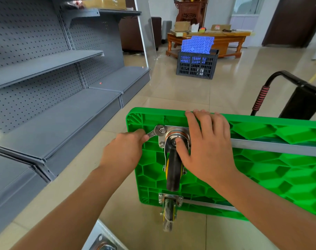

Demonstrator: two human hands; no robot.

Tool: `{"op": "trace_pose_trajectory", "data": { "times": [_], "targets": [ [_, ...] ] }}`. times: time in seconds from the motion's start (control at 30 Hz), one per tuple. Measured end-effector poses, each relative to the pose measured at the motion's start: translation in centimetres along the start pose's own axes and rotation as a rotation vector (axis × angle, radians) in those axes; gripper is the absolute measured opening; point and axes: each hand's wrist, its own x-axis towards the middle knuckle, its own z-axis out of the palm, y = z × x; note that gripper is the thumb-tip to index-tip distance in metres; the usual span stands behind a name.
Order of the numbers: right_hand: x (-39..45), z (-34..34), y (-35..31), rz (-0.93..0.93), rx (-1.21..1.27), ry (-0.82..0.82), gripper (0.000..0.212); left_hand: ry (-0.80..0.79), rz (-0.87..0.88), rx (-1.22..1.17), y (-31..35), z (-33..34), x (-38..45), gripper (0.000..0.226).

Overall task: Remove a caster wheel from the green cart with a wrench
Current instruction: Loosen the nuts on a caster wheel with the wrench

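My left hand grips the wrench on a mounting-plate nut — my right hand lies open, bracing the caster wheel — all visible nuts remain fitted.

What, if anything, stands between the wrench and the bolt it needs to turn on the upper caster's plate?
Nothing visible does. The left hand holds the wrench, whose head already sits on the top-left bolt of the caster wheel plate. The right hand rests on the green cart edge and swivel, clear of that bolt.
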Motion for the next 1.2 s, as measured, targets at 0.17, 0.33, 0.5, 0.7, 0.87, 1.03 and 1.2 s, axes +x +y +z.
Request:
{"op": "trace_pose_trajectory", "data": {
  "times": [0.17, 0.33, 0.5, 0.7, 0.87, 1.03, 1.2],
  "targets": [
    [0.0, 0.1, -0.1, 0.004, 0.001, 0.017, 0.064, -0.282, -0.137, -0.637, 2.1, 1.5, -1.6, 0.035],
    [-0.1, -0.1, -0.1, -0.005, 0.001, 0.024, 0.064, -0.458, -0.169, -0.761, 1.7, -0.9, -1.3, 0.032],
    [0.0, -0.3, 0.0, 0.001, -0.005, 0.005, 0.065, -0.375, -0.089, -0.52, 0.3, -3.8, -0.2, 0.029],
    [0.0, -0.3, -0.1, -0.006, -0.009, 0.007, 0.064, -0.116, 0.058, 0.121, 0.6, -5.4, -0.1, 0.028],
    [0.0, -0.3, 0.0, -0.003, -0.007, -0.002, 0.064, 0.056, 0.143, 0.404, 1.6, -5.4, -0.1, 0.02],
    [0.1, -0.1, 0.0, -0.002, -0.009, -0.001, 0.065, -0.079, 0.027, 0.124, 0.9, -2.4, 0.1, 0.027],
    [0.0, 0.1, -0.1, 0.001, 0.0, 0.012, 0.065, -0.185, -0.041, -0.403, 2.3, 1.4, -1.7, 0.036]
  ]
}}
